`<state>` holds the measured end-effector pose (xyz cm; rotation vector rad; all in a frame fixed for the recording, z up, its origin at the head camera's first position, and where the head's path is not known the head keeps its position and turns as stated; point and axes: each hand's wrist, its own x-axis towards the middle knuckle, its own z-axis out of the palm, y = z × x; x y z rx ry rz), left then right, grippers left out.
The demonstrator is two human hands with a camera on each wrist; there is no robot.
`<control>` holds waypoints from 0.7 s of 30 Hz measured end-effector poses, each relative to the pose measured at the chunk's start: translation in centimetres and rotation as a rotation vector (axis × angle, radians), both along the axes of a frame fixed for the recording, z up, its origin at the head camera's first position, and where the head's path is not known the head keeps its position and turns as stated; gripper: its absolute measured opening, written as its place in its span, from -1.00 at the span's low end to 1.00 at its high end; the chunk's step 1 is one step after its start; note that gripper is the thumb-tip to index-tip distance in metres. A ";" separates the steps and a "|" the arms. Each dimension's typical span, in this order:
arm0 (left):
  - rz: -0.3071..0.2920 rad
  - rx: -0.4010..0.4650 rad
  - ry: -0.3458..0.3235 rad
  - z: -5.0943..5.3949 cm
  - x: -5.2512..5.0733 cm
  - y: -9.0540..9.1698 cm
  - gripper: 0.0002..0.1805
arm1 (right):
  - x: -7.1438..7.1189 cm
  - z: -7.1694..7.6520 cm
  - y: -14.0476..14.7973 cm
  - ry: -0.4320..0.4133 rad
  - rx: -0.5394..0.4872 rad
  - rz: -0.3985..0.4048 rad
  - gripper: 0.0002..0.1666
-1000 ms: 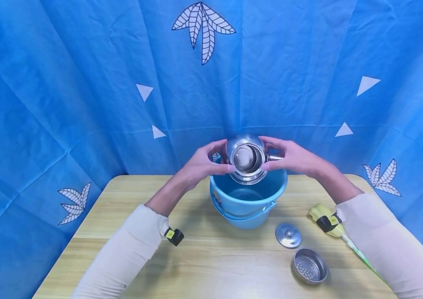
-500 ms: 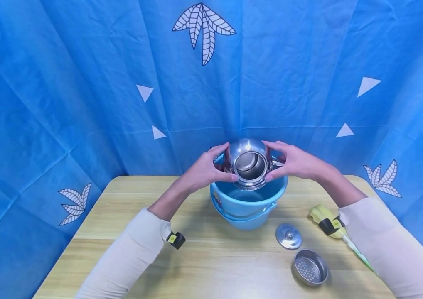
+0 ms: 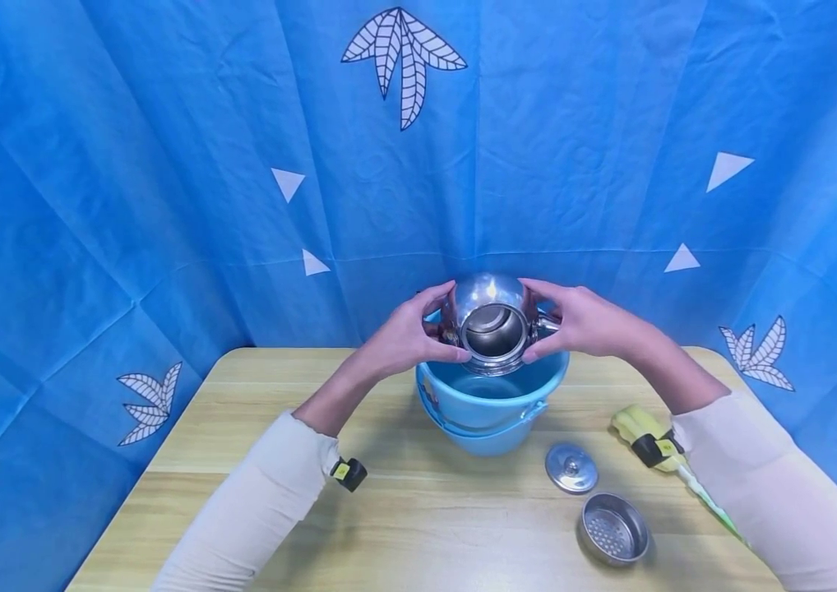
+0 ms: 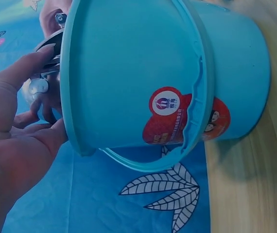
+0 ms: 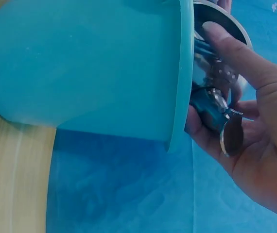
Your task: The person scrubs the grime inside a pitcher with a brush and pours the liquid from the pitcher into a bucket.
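Observation:
Over the light-blue bucket (image 3: 488, 423), a shiny stainless-steel teapot (image 3: 487, 289) is tipped so its round mouth faces the head camera. My left hand (image 3: 409, 335) grips its left side, thumb near the rim and fingers behind the body. On the other side my right hand (image 3: 587, 322) holds the pot beside its handle (image 5: 233, 133), thumb near the mouth. In the left wrist view the bucket's wall hides part of the pot. To the bucket's right lie a round metal lid (image 3: 571, 467) and a perforated strainer basket (image 3: 613, 529).
A yellow sponge brush (image 3: 636, 423) with a white and green handle lies at the right, partly under my right forearm. The wooden table (image 3: 389, 510) ends against a blue curtain (image 3: 552, 123) with leaf prints at the back and sides.
Both hands have lowered the teapot slightly toward the bucket and changed its tilt, mostly in the first half second. The bucket, lid, strainer basket and brush stay in place.

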<state>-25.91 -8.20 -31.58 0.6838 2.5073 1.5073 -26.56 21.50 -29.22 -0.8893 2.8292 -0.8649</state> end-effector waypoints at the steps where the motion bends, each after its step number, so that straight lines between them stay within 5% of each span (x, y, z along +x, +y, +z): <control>1: 0.007 -0.013 0.012 -0.1 0.0 0.0 0.17 | 0.1 0.0 -0.1 0.014 0.013 -0.003 0.34; 21: 0.028 -0.185 0.303 -0.2 0.9 0.6 0.20 | 1.3 -0.1 -0.9 0.201 0.095 0.014 0.30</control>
